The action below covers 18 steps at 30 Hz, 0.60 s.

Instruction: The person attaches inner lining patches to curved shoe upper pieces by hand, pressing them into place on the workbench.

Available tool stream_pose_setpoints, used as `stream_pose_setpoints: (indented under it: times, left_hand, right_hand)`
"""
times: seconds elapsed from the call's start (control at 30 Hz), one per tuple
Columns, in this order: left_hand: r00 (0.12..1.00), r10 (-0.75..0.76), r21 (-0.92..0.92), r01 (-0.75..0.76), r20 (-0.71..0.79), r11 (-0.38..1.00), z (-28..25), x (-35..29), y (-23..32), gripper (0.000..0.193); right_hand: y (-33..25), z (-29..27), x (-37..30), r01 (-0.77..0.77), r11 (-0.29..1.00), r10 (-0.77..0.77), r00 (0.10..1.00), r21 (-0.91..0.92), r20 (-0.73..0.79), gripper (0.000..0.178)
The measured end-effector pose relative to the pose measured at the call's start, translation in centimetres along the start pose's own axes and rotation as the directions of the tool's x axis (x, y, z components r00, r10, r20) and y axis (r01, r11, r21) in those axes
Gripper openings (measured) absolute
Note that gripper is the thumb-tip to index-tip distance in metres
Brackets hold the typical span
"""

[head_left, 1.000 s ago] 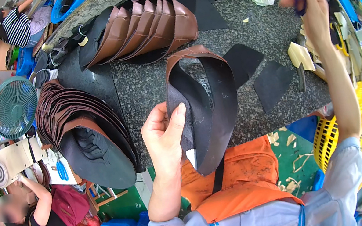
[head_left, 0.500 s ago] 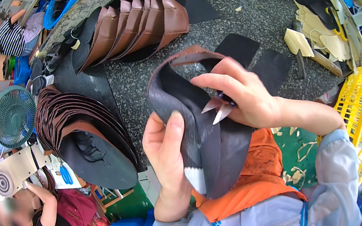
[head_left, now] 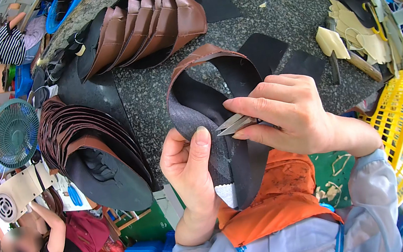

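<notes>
My left hand [head_left: 187, 168] grips the side of a shoe upper [head_left: 186, 110], its thumb on the dark lining and its fingers behind. The piece is curved into a loop, with brown leather along its far rim and a small white patch at its near end. Small metal thread snips [head_left: 235, 124] are pinched in my right hand [head_left: 287, 115]. Their pointed blades face left, slightly apart, against the dark lining close to my left thumb. Whether a thread lies between the blades is too small to tell.
Stacked brown uppers lie at the far side [head_left: 164, 23] and the left [head_left: 93, 143] of the speckled stone worktop [head_left: 244, 27]. Black leather pieces [head_left: 264, 53] lie beyond my right hand. A yellow basket [head_left: 400, 131] stands at right, a green fan [head_left: 14, 132] at left. Two people sit at left.
My right hand has turned and brought the snips' blades level against the lining, nearer my left thumb. The upper has tilted, opening its loop wider.
</notes>
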State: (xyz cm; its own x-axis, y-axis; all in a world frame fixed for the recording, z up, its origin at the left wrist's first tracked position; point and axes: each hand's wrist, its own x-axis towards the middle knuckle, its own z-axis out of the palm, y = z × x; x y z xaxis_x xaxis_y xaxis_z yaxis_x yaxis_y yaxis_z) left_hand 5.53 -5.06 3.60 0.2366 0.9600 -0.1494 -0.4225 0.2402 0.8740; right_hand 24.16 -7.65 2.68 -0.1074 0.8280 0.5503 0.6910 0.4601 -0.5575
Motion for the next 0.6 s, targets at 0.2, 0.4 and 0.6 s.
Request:
stream_pose_setpoints:
  times: [0.2,0.4,0.6]
  left_hand:
    - [0.999,0.002,0.007,-0.001,-0.041,1.0,0.7,-0.3,0.2,0.007]
    - [0.997,0.057,0.06,-0.053,-0.06,0.997,1.2,-0.5,0.1,0.007]
    - [0.996,0.066,0.062,-0.063,-0.052,0.996,1.3,-0.4,0.4,0.007]
  right_hand:
    - [-0.5,-0.2,0.0,-0.035,0.999,0.035,0.999,-0.01,-0.023,0.037]
    - [-0.6,-0.1,0.1,-0.059,0.998,0.058,0.998,-0.016,-0.038,0.034]
    - [-0.4,-0.2,0.2,-0.035,0.998,0.032,0.998,-0.057,-0.053,0.031]
